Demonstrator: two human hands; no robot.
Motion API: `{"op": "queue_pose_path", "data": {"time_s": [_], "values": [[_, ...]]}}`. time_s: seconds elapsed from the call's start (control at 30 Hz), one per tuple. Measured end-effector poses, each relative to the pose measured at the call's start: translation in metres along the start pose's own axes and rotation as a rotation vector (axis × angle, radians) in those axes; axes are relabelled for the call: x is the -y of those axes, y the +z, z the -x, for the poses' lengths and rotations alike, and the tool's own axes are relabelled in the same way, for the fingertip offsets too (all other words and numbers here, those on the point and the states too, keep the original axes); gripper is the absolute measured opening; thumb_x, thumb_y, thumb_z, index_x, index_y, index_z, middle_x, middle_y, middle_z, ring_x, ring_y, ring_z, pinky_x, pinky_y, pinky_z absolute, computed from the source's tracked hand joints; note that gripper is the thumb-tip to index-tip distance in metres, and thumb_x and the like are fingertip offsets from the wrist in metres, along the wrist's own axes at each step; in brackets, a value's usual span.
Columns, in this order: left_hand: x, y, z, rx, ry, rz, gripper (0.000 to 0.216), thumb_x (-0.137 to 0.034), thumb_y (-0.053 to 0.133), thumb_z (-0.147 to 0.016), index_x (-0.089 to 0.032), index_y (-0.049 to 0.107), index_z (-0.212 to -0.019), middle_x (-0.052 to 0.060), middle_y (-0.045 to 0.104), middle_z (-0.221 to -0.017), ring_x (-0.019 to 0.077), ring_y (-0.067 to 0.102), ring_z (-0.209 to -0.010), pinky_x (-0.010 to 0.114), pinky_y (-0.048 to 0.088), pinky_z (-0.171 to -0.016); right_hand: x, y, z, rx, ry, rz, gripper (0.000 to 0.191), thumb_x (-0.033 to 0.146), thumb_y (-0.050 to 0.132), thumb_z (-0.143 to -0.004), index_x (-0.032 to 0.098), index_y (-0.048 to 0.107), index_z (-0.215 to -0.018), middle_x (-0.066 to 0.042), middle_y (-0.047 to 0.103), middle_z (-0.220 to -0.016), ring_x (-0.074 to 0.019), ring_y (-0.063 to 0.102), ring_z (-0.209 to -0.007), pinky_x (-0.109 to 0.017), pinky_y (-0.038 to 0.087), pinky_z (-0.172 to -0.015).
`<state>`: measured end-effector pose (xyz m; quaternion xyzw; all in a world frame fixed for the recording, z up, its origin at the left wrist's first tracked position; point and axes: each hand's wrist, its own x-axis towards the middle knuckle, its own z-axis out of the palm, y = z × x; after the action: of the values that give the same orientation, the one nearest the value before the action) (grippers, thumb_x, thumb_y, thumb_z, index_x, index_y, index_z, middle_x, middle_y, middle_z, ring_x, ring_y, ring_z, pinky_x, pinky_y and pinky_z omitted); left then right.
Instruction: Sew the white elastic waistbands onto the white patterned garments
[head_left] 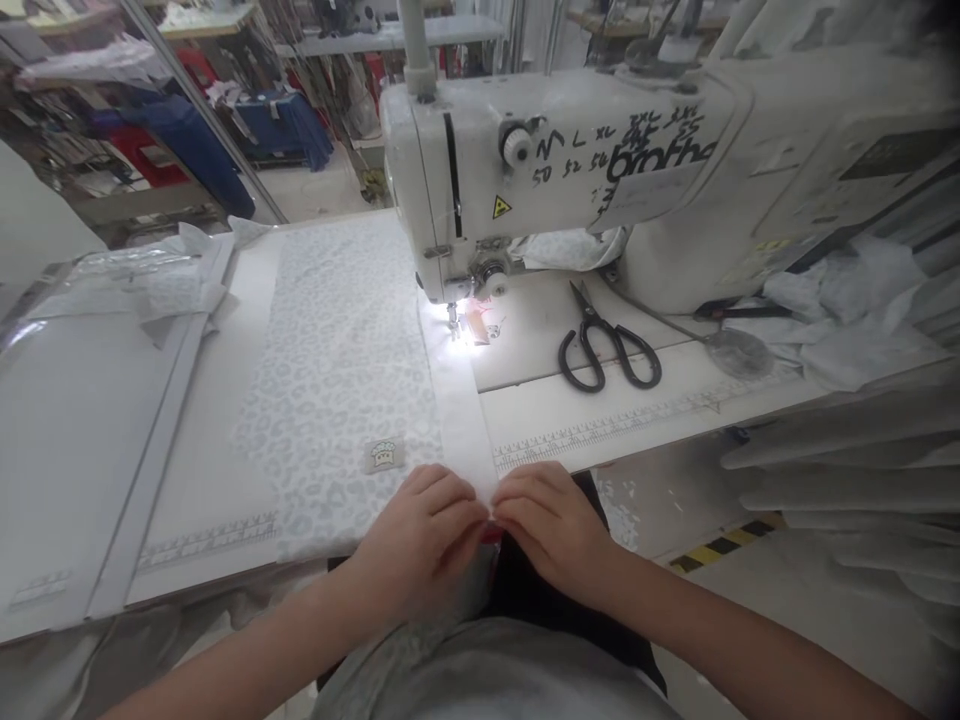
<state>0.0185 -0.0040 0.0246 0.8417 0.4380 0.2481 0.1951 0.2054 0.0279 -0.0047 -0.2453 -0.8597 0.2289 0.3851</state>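
Note:
A pale grey leopard-print fabric point(337, 340) lies flat on the sewing table, with a plain white band point(466, 425) along its right edge. That band runs up under the lit presser foot point(453, 322) of a white sewing machine point(480, 180). At the table's front edge, my left hand point(424, 535) pinches the near end of the band. Close against it, my right hand point(551, 525) pinches the same end from the other side. The fingertips of both hands almost meet. A small label with a cartoon print point(384, 454) sits on the fabric near my left hand.
Black-handled scissors point(609, 345) rest right of the needle, points away from me. A printed ruler strip point(600, 428) follows the table's front edge. Crumpled pale fabric point(847, 300) is heaped at right. A clear plastic sheet point(90, 400) covers the left side.

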Motion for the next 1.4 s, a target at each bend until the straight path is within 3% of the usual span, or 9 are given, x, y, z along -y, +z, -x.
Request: {"op": "queue_pose_path", "data": {"time_s": [0.17, 0.3, 0.53, 0.87, 1.03, 1.17, 1.4], "values": [[0.021, -0.018, -0.015, -0.074, -0.218, -0.007, 0.014, -0.02, 0.046, -0.087, -0.018, 0.054, -0.097, 0.007, 0.054, -0.113, 0.018, 0.05, -0.106, 0.035, 0.047, -0.088, 0.004, -0.006, -0.007, 0.074, -0.062, 0.043, 0.013, 0.005, 0.047, -0.086, 0.013, 0.056, -0.083, -0.005, 0.062, -0.084, -0.0154, 0.053, -0.084, -0.031, 0.046, -0.077], [0.041, -0.02, -0.017, 0.02, -0.218, -0.209, 0.034, -0.031, 0.047, -0.087, -0.017, 0.046, -0.118, 0.008, 0.043, -0.133, 0.0228, 0.032, -0.127, 0.045, 0.035, -0.104, 0.002, -0.005, -0.012, 0.147, -0.073, 0.065, 0.018, 0.001, 0.043, -0.085, 0.013, 0.056, -0.08, -0.005, 0.061, -0.082, -0.015, 0.051, -0.079, -0.031, 0.046, -0.074], [0.067, -0.032, -0.035, 0.088, -0.176, -0.305, 0.037, -0.038, 0.044, -0.088, -0.018, 0.045, -0.119, 0.007, 0.042, -0.135, 0.023, 0.032, -0.128, 0.044, 0.034, -0.105, -0.021, -0.002, -0.046, 0.143, -0.104, 0.146, 0.021, 0.005, 0.041, -0.087, 0.012, 0.057, -0.077, -0.006, 0.06, -0.076, -0.0162, 0.05, -0.074, -0.031, 0.046, -0.067], [0.119, -0.055, -0.076, 0.078, -0.109, -0.346, 0.039, -0.039, 0.046, -0.086, -0.018, 0.041, -0.118, 0.009, 0.04, -0.133, 0.0245, 0.035, -0.124, 0.043, 0.036, -0.102, -0.066, 0.004, -0.099, 0.179, -0.126, 0.222, 0.023, 0.01, 0.039, -0.088, 0.012, 0.056, -0.072, -0.006, 0.058, -0.07, -0.017, 0.048, -0.068, -0.031, 0.042, -0.063], [0.141, -0.068, -0.098, 0.047, -0.133, -0.359, 0.036, -0.037, 0.049, -0.084, -0.015, 0.045, -0.113, 0.011, 0.051, -0.116, 0.0245, 0.046, -0.112, 0.041, 0.044, -0.092, -0.09, 0.009, -0.123, 0.149, -0.162, 0.241, 0.025, 0.013, 0.039, -0.089, 0.014, 0.055, -0.07, -0.005, 0.058, -0.069, -0.0165, 0.047, -0.066, -0.03, 0.042, -0.064], [0.133, -0.067, -0.099, 0.026, -0.1, -0.336, 0.023, -0.03, 0.045, -0.087, -0.015, 0.053, -0.102, 0.009, 0.054, -0.106, 0.0218, 0.05, -0.104, 0.039, 0.047, -0.088, -0.098, 0.01, -0.133, 0.142, -0.172, 0.23, 0.025, 0.015, 0.041, -0.089, 0.014, 0.056, -0.07, -0.004, 0.058, -0.068, -0.0164, 0.048, -0.068, -0.03, 0.042, -0.065], [0.102, -0.051, -0.068, 0.087, -0.036, -0.131, 0.03, -0.022, 0.036, -0.092, -0.02, 0.052, -0.117, 0.005, 0.052, -0.123, 0.0186, 0.043, -0.118, 0.04, 0.042, -0.1, -0.102, -0.007, -0.131, 0.252, -0.147, 0.054, 0.011, 0.014, 0.05, -0.086, 0.015, 0.059, -0.091, -0.004, 0.062, -0.092, -0.0157, 0.054, -0.087, -0.031, 0.045, -0.079]]}}
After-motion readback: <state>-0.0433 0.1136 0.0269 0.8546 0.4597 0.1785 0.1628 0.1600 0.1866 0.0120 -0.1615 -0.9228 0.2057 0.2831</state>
